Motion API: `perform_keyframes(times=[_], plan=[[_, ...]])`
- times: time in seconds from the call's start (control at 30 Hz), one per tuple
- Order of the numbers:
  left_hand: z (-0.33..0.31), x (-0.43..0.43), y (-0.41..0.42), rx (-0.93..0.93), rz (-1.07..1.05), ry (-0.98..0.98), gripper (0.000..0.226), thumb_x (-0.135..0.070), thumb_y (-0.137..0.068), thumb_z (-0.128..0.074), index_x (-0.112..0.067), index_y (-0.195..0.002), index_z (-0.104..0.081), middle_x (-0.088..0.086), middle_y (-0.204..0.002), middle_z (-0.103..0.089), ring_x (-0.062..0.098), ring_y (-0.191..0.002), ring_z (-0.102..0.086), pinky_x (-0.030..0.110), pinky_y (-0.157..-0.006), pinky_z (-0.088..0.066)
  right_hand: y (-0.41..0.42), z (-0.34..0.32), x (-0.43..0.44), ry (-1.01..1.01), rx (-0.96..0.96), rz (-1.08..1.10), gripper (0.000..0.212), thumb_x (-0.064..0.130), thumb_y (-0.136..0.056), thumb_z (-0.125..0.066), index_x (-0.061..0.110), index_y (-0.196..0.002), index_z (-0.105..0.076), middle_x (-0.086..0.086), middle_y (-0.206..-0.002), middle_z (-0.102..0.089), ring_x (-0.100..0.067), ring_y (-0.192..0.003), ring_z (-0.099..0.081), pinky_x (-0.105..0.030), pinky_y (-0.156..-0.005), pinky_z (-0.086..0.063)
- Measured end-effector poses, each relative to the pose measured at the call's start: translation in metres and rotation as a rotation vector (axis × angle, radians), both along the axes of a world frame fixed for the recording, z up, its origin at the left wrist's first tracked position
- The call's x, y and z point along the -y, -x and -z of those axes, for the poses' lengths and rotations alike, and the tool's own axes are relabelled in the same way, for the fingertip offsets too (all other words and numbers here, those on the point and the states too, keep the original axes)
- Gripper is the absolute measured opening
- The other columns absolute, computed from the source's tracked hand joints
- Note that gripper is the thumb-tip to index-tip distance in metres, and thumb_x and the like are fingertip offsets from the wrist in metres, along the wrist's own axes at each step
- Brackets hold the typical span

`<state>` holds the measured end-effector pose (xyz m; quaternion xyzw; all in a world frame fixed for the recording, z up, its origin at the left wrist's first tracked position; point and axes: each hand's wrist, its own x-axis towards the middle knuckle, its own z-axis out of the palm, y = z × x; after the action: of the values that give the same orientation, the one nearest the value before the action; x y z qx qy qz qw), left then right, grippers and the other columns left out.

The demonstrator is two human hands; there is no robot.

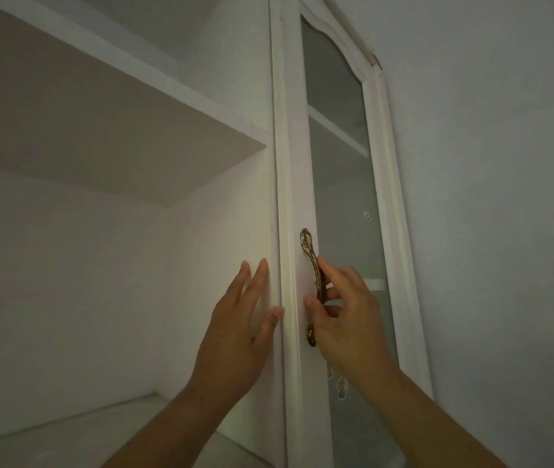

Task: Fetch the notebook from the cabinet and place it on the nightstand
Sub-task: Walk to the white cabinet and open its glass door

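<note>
A white cabinet with a glass-panelled door [302, 157] fills the view, seen from below. On the door's frame is a brass handle [312, 265]. My right hand [346, 319] has its fingers curled around that handle. My left hand [238, 325] lies flat, fingers spread, against the inner edge of the door frame, its thumb on the frame. Left of the door the cabinet is open and shows bare white shelves [110, 136]. No notebook is in view.
A plain white wall [505, 197] stands to the right of the cabinet. Through the frosted glass I see faint shelf lines. The lower shelf [83, 434] at the bottom left shows nothing on it.
</note>
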<state>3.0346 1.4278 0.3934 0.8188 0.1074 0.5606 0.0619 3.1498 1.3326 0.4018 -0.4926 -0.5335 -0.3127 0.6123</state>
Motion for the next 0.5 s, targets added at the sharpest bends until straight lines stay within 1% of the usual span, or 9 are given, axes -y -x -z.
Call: perform_keyframes(times=[0.07,0.13,0.23,0.4,0.5], plan=[[0.0,-0.0028,-0.0011,0.007,0.006,0.002,0.06,-0.059,-0.081,-0.026,-0.054,-0.132,0.005,-0.018,-0.153,0.003,0.003,-0.14,-0.003,0.025,-0.106,-0.008,-0.0012,-0.0002,-0.0003,0.012,-0.011,0.02,0.054,0.018,-0.084,-0.064,0.026,-0.133,-0.043,0.019,-0.098,-0.047,0.001,-0.085,-0.056,-0.012,-0.077,-0.05],[0.0007,-0.0044,-0.0029,0.014,0.008,-0.005,0.058,-0.059,-0.082,-0.026,-0.056,-0.13,0.007,-0.02,-0.152,0.004,0.004,-0.14,-0.005,0.024,-0.104,-0.009,-0.0032,0.0007,0.0006,0.004,-0.011,0.029,0.054,0.018,-0.083,-0.064,0.028,-0.132,-0.044,0.02,-0.096,-0.048,0.005,-0.085,-0.054,-0.007,-0.071,-0.048],[0.0014,-0.0052,-0.0049,0.023,-0.013,-0.031,0.057,-0.058,-0.083,-0.026,-0.057,-0.127,0.01,-0.024,-0.146,0.008,0.006,-0.14,-0.006,0.024,-0.102,-0.01,-0.004,0.0017,0.0026,-0.005,-0.014,0.035,0.053,0.018,-0.083,-0.064,0.028,-0.132,-0.045,0.017,-0.094,-0.049,0.007,-0.084,-0.053,-0.005,-0.069,-0.046],[-0.0006,-0.0055,-0.0012,0.025,0.029,-0.024,0.057,-0.053,-0.087,-0.033,-0.054,-0.132,0.002,-0.015,-0.154,-0.002,0.007,-0.141,-0.006,0.028,-0.106,-0.012,-0.0024,0.0021,0.0019,-0.009,-0.019,0.052,0.054,0.021,-0.084,-0.063,0.027,-0.133,-0.043,0.011,-0.098,-0.05,-0.001,-0.079,-0.056,-0.006,-0.07,-0.047],[-0.0005,-0.0057,-0.0021,0.029,0.023,-0.028,0.056,-0.052,-0.087,-0.033,-0.056,-0.129,0.005,-0.015,-0.155,-0.001,0.01,-0.141,-0.008,0.031,-0.108,-0.015,-0.0015,0.0013,-0.0015,-0.017,-0.039,0.034,0.053,0.021,-0.084,-0.063,0.027,-0.133,-0.044,0.009,-0.1,-0.052,-0.001,-0.079,-0.056,-0.006,-0.07,-0.047]])
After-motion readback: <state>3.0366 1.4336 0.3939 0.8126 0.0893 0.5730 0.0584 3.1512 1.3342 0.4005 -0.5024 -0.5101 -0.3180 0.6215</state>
